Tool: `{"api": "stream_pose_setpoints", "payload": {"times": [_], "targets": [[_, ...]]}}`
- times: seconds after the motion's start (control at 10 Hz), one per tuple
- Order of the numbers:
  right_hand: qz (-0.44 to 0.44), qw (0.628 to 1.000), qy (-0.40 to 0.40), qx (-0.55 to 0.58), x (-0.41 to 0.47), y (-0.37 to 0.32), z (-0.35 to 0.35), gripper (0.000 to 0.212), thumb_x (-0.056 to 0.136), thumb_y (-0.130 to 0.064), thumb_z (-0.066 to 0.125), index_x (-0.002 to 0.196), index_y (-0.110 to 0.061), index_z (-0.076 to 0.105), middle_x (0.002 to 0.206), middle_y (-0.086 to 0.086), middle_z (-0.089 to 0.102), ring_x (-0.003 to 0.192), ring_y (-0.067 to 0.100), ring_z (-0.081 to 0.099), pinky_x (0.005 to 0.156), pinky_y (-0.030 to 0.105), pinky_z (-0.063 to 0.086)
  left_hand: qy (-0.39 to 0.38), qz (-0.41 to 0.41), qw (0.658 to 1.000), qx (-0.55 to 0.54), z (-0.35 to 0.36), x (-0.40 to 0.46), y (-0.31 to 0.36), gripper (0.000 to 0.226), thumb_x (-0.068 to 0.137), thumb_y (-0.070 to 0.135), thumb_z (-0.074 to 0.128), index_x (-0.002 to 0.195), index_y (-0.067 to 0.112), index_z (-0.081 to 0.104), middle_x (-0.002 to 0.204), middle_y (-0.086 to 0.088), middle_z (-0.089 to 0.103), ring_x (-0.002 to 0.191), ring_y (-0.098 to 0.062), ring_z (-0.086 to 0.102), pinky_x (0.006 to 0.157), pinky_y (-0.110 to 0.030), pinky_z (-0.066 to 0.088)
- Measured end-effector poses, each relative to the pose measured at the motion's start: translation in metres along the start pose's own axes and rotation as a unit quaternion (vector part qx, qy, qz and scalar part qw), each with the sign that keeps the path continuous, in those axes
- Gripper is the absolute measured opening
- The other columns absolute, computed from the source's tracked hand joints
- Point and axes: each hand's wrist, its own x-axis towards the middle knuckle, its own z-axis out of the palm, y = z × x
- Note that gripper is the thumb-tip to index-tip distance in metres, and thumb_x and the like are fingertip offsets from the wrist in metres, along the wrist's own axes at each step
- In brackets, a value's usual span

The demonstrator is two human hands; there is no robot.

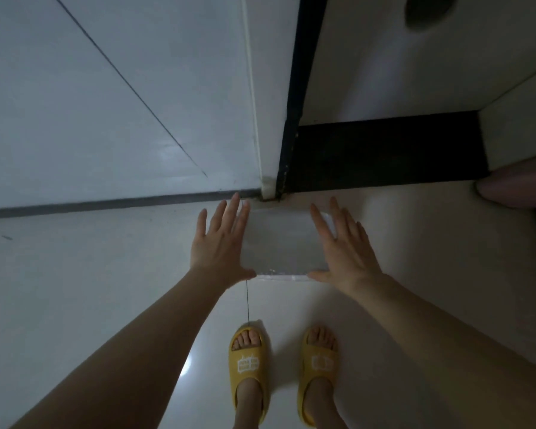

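A person stands looking down at a clear flat panel (279, 239), which is carried in the air on the near side of the black threshold (384, 150), its far edge almost over the threshold's left end. The panel is see-through, so the pale floor (106, 274) shows through it. Only its bright near edge is plain to see, and whether it is a sheet or a shallow box cannot be told.

The left hand (220, 243) lies flat against the panel's left side and the right hand (344, 249) against its right. All fingers point straight toward the threshold. Each thumb reaches inward along the near edge. The grip is therefore an open-palmed squeeze from both sides, not a curled clasp. This probably spreads the load along the edges and keeps fingers off the clear face, while the thumbs stop the panel sliding back toward the body.

Further from the threshold, two feet in yellow slippers (248, 363) stand side by side under the forearms. Left of the threshold, a white upright edge (273, 88) meets a dark grey strip (106, 205). At its right end something pink (514, 187) pokes in, too blurred to name.
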Motion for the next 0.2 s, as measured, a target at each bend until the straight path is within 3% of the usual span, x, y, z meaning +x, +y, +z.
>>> {"api": "stream_pose_setpoints", "payload": {"times": [0.1,0.2], "targets": [[0.025,0.999,0.016,0.019,-0.018,-0.022,-0.040,0.101,0.078,-0.048,0.064,0.143,-0.030,-0.012,0.156,0.014,-0.013,0.143,0.036,-0.001,0.115,0.049,0.009,0.022,-0.023,0.999,-0.025,-0.057,-0.020,0.005,0.110,0.073,0.068,0.054,0.143,0.023,-0.017,0.156,-0.009,-0.020,0.144,-0.029,-0.012,0.108,-0.048,-0.014],[0.030,0.997,0.056,0.046,-0.051,-0.049,-0.090,0.084,0.086,-0.046,0.054,0.145,-0.024,0.000,0.157,0.015,0.002,0.143,0.034,0.010,0.115,0.049,0.015,0.049,-0.020,0.997,-0.050,-0.121,-0.055,0.014,0.095,0.081,0.063,0.046,0.144,0.027,-0.015,0.156,-0.011,-0.019,0.144,-0.030,-0.010,0.114,-0.049,-0.006]]}}
